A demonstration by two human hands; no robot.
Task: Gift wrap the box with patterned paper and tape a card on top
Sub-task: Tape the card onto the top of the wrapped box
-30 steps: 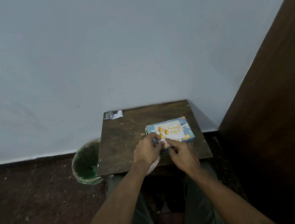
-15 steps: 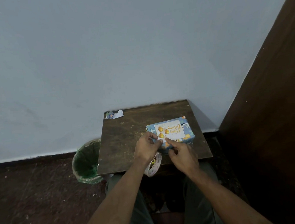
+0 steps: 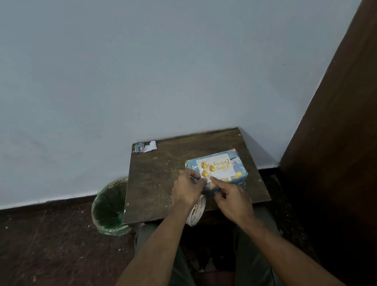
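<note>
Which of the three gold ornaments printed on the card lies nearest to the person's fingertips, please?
The lower left ornament on the card, beside the left hand fingertips; the other two sit farther up the card.

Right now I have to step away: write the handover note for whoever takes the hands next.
Left hand: at the card's near left corner, fingers curled as if pinching tape there; the tape roll hangs at its wrist.
Right hand: index finger extended, pressing the card's near edge; other fingers curled.
Wrapped box sits on the right part of the small wooden table, card flat on top. A paper scrap lies at the far left corner; a green bin stands left of the table.
Done: box wrapped, card placed.
Left: finish taping the card; how much tape is already stuck cannot be seen.
</note>
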